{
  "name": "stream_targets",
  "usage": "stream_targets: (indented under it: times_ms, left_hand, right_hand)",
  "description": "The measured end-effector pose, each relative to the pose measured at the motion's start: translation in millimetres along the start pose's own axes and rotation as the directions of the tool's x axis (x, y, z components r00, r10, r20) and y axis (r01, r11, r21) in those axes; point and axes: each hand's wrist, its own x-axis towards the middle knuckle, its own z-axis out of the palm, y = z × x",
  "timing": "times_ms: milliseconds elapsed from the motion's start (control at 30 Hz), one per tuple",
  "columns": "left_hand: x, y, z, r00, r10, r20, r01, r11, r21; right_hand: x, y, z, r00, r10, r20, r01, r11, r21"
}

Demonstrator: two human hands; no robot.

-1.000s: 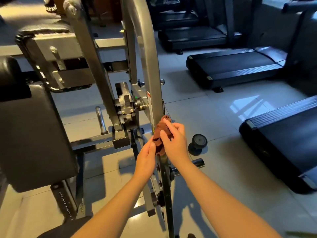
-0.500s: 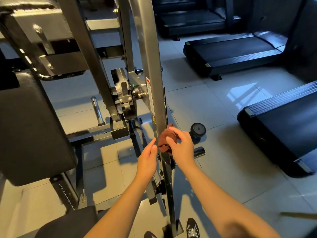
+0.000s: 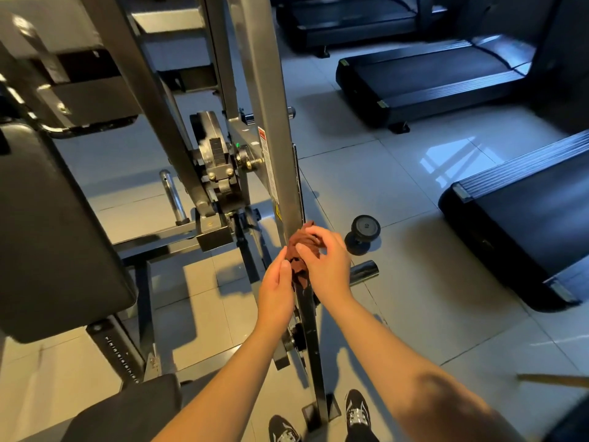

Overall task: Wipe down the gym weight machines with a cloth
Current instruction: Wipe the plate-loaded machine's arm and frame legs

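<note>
Both forearms extended, right grip curled, left grip perhaps pinching

The brown cloth is partly covered by the right hand, whose curled fingers hold it against the upright post. The fingers of the left hand pass behind the post, so their grip cannot be told. The print on the warning label is too small to read. The top edge cuts the post, the left edge the black pad, the right edge the nearest treadmill, the bottom edge the left shoe.
</note>
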Motion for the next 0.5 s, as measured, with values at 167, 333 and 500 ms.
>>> stream_targets:
  times_ms: [167,333,500]
  left_hand:
    - [0.4,-0.9,-3.7,0.999,0.028,0.015,-0.028,1.000,-0.013]
    - [2.0,-23.5,-0.9,0.999,-0.020,0.026,0.018,0.999,0.049]
    - [-1.9,-12.2,-0.1,1.000,-0.014,0.000,0.014,0.999,0.040]
  right_hand:
    - [1.8,-3.6,15.1,0.998,-0.055,-0.031,0.054,0.998,-0.031]
    - [-11.3,29.5,8.4,0.998,0.065,0.003,-0.065,0.997,-0.042]
    - [-10.3,11.2,4.6,1.000,0.012,-0.006,-0.012,0.999,-0.043]
